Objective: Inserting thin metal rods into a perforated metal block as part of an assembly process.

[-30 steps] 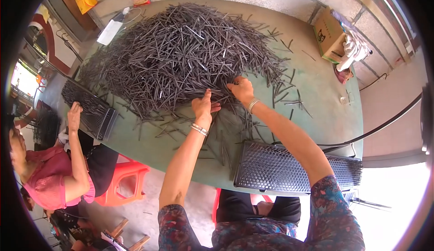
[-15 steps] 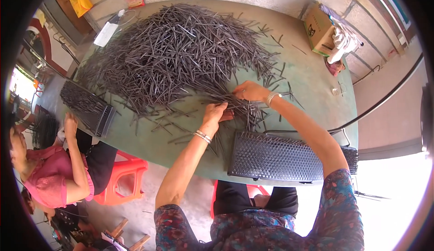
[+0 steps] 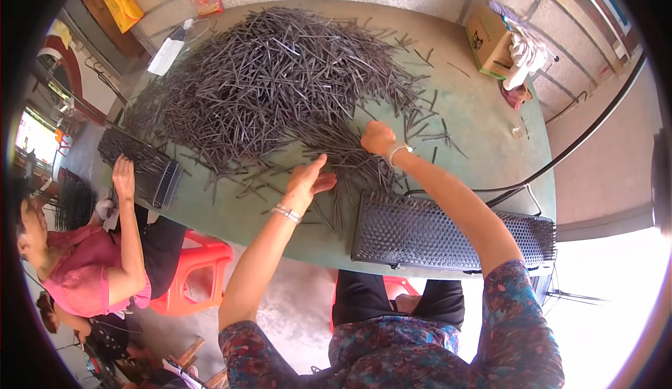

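**Hundreds of dark strips heaped on a green table, two bare hands at the near edge**

The table [image 3: 483, 144], green and worn to brown toward the wall, bears everything at the centre. On its far half rises the heap of strips [image 3: 273, 81]: thin, straight, dark grey-brown pieces crossing at all angles, some catching a pale shine.

At the left, a co-worker [image 3: 91, 284] in pink is partly cut off by the dark rim of the view.

A long black case [image 3: 420, 238] with a honeycomb face lies along the near edge. The right forearm crosses in front of it, and its contents cannot be made out through the holes. A similar black rack [image 3: 133, 156] lies before the co-worker, whose hand hides part of it; dark strips crowd its top.

The cardboard box [image 3: 486, 42] near the wall has white cloth [image 3: 521, 56] spilling over its side; the cloth hides what is deeper in.

A smaller clump of strips [image 3: 346, 152] lies between the person's hands. The left hand [image 3: 305, 181] is just beside it, fingers extended and thumb apart. The right hand [image 3: 378, 138] is curled at its other side; whether it grips a strip cannot be told.
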Available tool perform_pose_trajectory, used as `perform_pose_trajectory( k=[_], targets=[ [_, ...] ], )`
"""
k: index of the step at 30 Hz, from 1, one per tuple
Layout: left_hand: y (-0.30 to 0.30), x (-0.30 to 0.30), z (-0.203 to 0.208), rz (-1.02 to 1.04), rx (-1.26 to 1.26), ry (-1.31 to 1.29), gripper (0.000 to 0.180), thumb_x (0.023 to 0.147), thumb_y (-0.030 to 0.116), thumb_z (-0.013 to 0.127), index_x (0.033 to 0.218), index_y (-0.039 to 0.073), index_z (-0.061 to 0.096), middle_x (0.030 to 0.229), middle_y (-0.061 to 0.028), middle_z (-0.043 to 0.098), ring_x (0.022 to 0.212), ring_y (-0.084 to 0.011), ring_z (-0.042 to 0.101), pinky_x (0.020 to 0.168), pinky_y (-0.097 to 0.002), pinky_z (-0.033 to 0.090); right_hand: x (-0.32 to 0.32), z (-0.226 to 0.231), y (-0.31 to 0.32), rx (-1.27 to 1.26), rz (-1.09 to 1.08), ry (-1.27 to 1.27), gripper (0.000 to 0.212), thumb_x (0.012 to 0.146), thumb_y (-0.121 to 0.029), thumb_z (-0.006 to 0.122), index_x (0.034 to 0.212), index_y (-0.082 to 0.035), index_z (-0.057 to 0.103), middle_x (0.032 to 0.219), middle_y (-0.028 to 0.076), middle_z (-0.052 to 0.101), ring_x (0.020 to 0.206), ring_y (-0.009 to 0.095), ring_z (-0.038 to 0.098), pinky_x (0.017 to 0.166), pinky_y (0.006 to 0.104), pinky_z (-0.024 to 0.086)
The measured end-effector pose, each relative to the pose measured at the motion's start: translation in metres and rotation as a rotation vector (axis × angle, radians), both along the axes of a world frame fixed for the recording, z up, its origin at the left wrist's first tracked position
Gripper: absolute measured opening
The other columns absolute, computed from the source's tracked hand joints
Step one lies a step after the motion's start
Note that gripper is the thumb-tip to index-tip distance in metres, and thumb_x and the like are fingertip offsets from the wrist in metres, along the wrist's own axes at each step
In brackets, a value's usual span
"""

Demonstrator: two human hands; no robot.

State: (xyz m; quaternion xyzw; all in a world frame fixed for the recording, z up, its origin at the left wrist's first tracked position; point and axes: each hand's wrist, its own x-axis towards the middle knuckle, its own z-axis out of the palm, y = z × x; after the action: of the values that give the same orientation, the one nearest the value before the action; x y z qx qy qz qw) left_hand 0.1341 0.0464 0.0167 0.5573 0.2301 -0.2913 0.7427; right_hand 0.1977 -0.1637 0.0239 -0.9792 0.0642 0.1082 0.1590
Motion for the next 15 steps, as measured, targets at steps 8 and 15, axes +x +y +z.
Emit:
perform_pose_trajectory(
  k=[8, 15],
  targets=[
    [-0.042, 0.035, -0.007, 0.139, -0.012, -0.091, 0.051, 0.082, 0.045, 0.073, 0.104, 0.001, 0.059, 0.091, -0.0127, 0.062, 0.073, -0.0275, 0.063, 0.061, -0.0443, 0.06, -0.001, -0.001, 0.028, 0.23, 0.038, 0.093, 0.042, 0.092, -0.037, 0.047, 0.106, -0.003, 0.068, 0.115, 0.023, 0.063, 0.111, 0.039, 0.059, 0.096, 0.0436, 0.046],
    [-0.053, 0.041, -0.011, 0.199, 0.058, 0.004, 0.054, 0.08, 0.055, 0.07, 0.103, 0.007, 0.061, 0.093, -0.0094, 0.066, 0.076, -0.0249, 0.064, 0.06, -0.0429, 0.056, -0.023, -0.007, 0.036, 0.31, 0.036, -0.084, 0.037, 0.095, -0.032, 0.043, 0.104, -0.001, 0.061, 0.109, 0.025, 0.063, 0.103, 0.043, 0.059, 0.09, 0.0476, 0.046]
  ],
)
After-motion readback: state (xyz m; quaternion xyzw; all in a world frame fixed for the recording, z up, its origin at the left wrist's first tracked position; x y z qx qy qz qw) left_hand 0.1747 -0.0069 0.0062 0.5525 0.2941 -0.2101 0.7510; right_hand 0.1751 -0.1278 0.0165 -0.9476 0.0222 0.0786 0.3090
